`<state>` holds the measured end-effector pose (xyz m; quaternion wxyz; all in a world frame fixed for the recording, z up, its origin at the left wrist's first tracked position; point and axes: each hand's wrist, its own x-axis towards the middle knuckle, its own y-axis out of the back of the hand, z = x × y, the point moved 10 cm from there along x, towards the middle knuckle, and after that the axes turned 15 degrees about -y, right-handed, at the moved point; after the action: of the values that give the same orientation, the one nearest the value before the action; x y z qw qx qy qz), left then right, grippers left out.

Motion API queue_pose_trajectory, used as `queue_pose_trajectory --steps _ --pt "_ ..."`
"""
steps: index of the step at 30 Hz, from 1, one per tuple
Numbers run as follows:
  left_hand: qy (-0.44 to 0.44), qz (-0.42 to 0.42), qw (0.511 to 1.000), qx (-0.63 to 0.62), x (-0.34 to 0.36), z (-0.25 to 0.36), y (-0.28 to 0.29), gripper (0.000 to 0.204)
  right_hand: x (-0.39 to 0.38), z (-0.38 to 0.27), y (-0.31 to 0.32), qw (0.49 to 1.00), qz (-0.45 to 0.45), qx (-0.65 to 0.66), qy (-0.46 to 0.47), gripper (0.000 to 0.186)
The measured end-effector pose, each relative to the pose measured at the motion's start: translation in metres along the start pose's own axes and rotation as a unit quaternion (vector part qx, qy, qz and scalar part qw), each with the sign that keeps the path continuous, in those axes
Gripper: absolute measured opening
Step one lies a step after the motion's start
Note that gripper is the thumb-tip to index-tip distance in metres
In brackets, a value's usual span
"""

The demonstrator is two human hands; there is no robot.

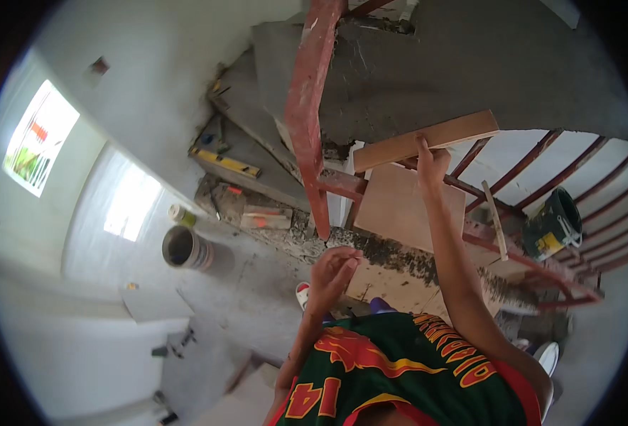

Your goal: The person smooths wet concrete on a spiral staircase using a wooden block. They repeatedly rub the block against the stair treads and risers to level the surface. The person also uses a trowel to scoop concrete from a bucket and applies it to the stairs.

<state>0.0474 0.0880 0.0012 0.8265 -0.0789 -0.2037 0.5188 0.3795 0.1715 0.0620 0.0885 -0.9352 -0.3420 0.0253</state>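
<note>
My right hand (433,162) grips a long brown wooden board (428,140) near its middle, with the thumb on its upper face. The board lies at a slant above the red metal railing, its right end higher. Just under it, a flat tan square panel (410,206) rests on the steps. My left hand (335,271) is closed in front of my body, thumb and fingers pinched together. Whatever lies between those fingertips is too small to name. Slightly beyond the left hand is the lower tip of a red metal post (307,106).
A yellow spirit level (225,162) lies on a stair tread at the left. On the floor stand a round bucket (186,248) and a small green can (182,214). To the right are a dark green bucket (552,221), a wooden stick (495,221) and red railing bars (573,167).
</note>
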Motion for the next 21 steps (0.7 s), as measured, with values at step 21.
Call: queue_pose_trajectory --steps 21 --pt "0.146 -0.104 0.971 -0.158 0.347 -0.166 0.159 0.055 0.027 0.142 -0.129 0.94 0.125 0.203 -0.243 0.029"
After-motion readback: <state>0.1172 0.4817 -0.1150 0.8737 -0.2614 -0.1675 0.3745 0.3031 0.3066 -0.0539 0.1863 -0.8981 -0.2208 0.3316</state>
